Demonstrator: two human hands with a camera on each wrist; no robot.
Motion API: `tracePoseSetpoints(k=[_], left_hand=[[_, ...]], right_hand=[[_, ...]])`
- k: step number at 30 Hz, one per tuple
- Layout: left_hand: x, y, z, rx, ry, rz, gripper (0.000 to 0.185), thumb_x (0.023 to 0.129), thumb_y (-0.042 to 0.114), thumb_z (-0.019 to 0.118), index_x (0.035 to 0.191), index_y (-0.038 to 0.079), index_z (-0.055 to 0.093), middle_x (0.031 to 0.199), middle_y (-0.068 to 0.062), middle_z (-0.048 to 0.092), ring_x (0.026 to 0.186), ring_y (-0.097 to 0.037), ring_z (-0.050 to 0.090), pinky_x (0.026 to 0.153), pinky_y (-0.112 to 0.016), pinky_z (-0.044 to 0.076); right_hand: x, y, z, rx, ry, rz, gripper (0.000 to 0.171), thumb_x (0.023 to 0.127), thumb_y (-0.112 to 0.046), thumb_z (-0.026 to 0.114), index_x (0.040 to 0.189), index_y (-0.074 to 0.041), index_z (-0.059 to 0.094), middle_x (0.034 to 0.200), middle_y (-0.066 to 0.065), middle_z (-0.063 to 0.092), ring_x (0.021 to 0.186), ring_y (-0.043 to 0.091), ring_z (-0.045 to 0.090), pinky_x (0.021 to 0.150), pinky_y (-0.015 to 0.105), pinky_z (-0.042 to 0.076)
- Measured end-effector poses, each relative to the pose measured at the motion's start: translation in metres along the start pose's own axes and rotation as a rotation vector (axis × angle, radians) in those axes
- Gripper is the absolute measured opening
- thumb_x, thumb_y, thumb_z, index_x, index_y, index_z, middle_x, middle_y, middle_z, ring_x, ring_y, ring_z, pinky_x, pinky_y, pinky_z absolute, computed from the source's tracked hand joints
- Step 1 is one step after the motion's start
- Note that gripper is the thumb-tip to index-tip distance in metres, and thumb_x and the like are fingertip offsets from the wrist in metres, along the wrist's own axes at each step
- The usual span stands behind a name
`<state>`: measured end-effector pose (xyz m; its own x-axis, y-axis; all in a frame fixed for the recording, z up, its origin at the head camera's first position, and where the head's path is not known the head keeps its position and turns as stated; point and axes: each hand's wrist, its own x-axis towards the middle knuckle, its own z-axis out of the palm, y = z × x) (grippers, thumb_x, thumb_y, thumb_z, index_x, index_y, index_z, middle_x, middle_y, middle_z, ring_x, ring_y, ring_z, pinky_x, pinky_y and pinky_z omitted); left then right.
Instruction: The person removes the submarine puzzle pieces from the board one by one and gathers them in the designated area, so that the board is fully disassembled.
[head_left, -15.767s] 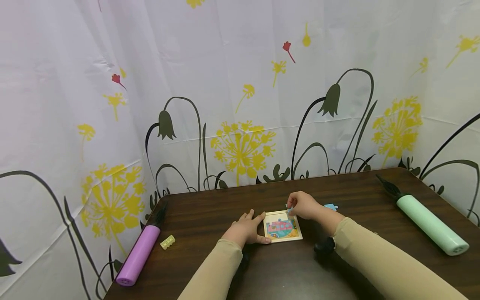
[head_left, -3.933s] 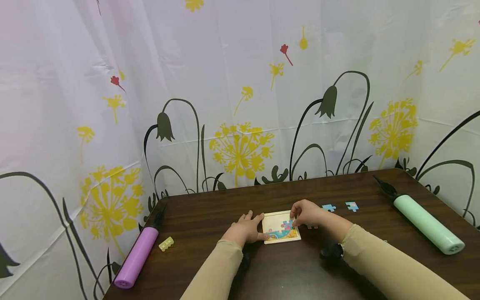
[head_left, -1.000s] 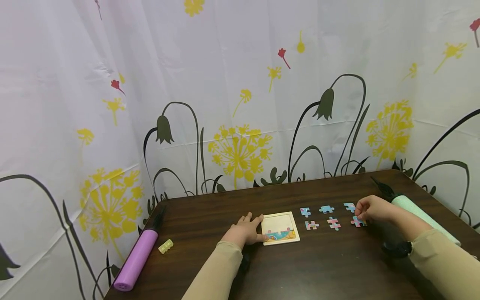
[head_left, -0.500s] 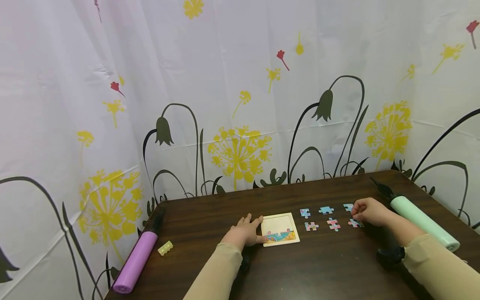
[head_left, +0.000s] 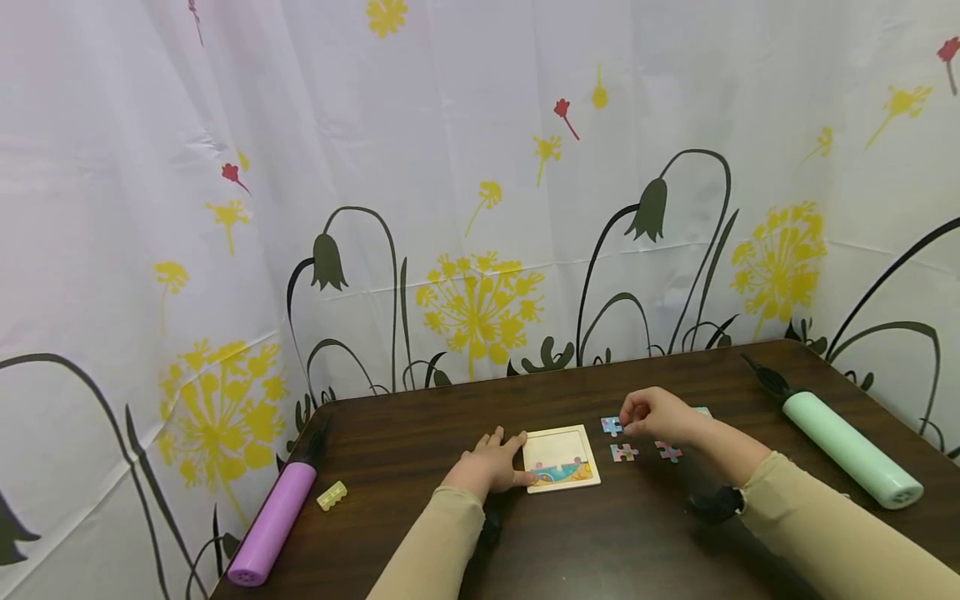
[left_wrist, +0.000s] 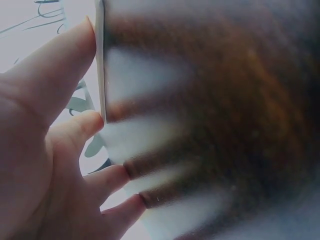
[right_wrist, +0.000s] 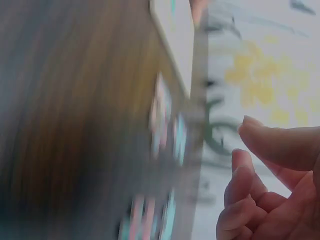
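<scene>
The left hand (head_left: 491, 461) rests flat on the dark wooden table (head_left: 570, 542), its fingers (head_left: 516, 442) straight and spread, touching the left edge of the puzzle tray (head_left: 561, 457). The left wrist view confirms the thumb and fingertips against the tray's edge, holding nothing. The tray lies near the middle of the table; only its bottom row carries pieces, the upper part being bare board.

The right hand (head_left: 656, 414) hovers just right of the tray, above the loose puzzle pieces. Its fingers are curled with the tips drawn toward the thumb; the right wrist view shows nothing pinched between them, though that view is blurred. One blue piece (head_left: 611, 426) lies just beside the fingertips, and two pink pieces (head_left: 622, 452) (head_left: 668, 452) lie nearer the table's front edge.

A purple pump (head_left: 273, 517) and a small yellow block (head_left: 333, 495) lie at the table's left end. A mint-green pump (head_left: 847, 449) lies at the right end. A flower-printed curtain (head_left: 480, 192) hangs behind.
</scene>
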<state>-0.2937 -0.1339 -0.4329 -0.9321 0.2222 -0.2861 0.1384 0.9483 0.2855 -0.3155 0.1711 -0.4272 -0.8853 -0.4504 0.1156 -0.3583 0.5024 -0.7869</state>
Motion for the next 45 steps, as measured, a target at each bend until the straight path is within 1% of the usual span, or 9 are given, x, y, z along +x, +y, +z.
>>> tracePoseSetpoints(k=[5,11,15,18,22,28,34,38,45], left_hand=[[0.001,0.0,0.001,-0.002,-0.002,0.006,0.077,0.089,0.048,0.07,0.154,0.023,0.038,0.159,-0.018,0.024,0.145,-0.04,0.02,0.11,-0.063,0.021],[0.001,0.0,0.001,0.01,-0.002,0.006,0.077,0.089,0.05,0.07,0.153,0.022,0.039,0.158,-0.019,0.026,0.144,-0.041,0.022,0.109,-0.064,0.022],[0.0,-0.002,-0.001,0.012,-0.001,0.013,0.077,0.089,0.049,0.07,0.153,0.022,0.039,0.159,-0.019,0.025,0.145,-0.041,0.022,0.109,-0.064,0.023],[0.0,-0.002,-0.001,0.012,-0.002,0.017,0.077,0.089,0.049,0.07,0.154,0.022,0.039,0.159,-0.019,0.025,0.145,-0.041,0.021,0.109,-0.064,0.022],[0.0,-0.002,0.0,0.013,-0.004,0.016,0.077,0.089,0.049,0.07,0.154,0.023,0.038,0.159,-0.019,0.024,0.145,-0.041,0.021,0.109,-0.064,0.022],[0.0,-0.003,0.0,-0.002,0.0,0.02,0.077,0.089,0.049,0.07,0.154,0.023,0.038,0.159,-0.019,0.023,0.145,-0.042,0.02,0.109,-0.065,0.022],[-0.001,-0.008,0.002,0.026,0.0,0.051,0.087,0.083,0.056,0.073,0.154,0.023,0.037,0.159,-0.019,0.025,0.144,-0.041,0.023,0.108,-0.064,0.025],[-0.001,-0.009,0.0,0.04,-0.005,0.055,0.091,0.079,0.057,0.075,0.154,0.023,0.037,0.158,-0.019,0.026,0.144,-0.041,0.024,0.107,-0.064,0.027],[-0.003,-0.005,-0.003,0.032,-0.009,0.051,0.091,0.079,0.055,0.077,0.154,0.021,0.038,0.158,-0.02,0.026,0.144,-0.041,0.023,0.107,-0.065,0.026]], right_hand=[[0.018,-0.02,0.037,-0.008,-0.069,-0.026,0.01,0.082,0.004,0.073,0.086,-0.001,0.066,0.067,0.001,0.054,0.057,0.014,0.047,0.051,0.029,0.04],[0.034,-0.029,0.078,-0.017,-0.121,-0.026,0.016,0.079,0.005,0.077,0.087,-0.004,0.066,0.069,0.001,0.054,0.061,0.013,0.048,0.053,0.027,0.04],[0.043,-0.034,0.099,-0.033,-0.151,-0.047,0.023,0.075,0.002,0.082,0.089,-0.006,0.064,0.069,0.0,0.056,0.06,0.012,0.05,0.053,0.027,0.042],[0.046,-0.034,0.108,-0.058,-0.153,-0.062,0.028,0.073,0.001,0.085,0.09,-0.006,0.063,0.069,-0.001,0.056,0.062,0.012,0.051,0.056,0.029,0.044],[0.046,-0.031,0.116,-0.076,-0.126,-0.044,0.03,0.072,0.0,0.086,0.087,-0.006,0.061,0.069,-0.001,0.055,0.061,0.013,0.051,0.057,0.03,0.043],[0.045,-0.032,0.12,-0.088,-0.104,-0.031,0.028,0.071,0.002,0.085,0.082,-0.006,0.059,0.067,-0.002,0.054,0.06,0.012,0.049,0.057,0.029,0.042],[0.044,-0.034,0.121,-0.11,-0.095,-0.025,0.03,0.071,0.002,0.085,0.081,-0.007,0.058,0.069,-0.001,0.053,0.062,0.012,0.049,0.059,0.03,0.042],[0.043,-0.034,0.122,-0.097,-0.095,-0.003,0.033,0.071,0.001,0.085,0.082,-0.009,0.055,0.071,0.0,0.053,0.064,0.014,0.048,0.06,0.031,0.041],[0.043,-0.034,0.119,-0.056,-0.079,0.004,0.02,0.084,-0.003,0.075,0.081,-0.01,0.056,0.073,-0.001,0.053,0.066,0.014,0.048,0.059,0.03,0.039]])
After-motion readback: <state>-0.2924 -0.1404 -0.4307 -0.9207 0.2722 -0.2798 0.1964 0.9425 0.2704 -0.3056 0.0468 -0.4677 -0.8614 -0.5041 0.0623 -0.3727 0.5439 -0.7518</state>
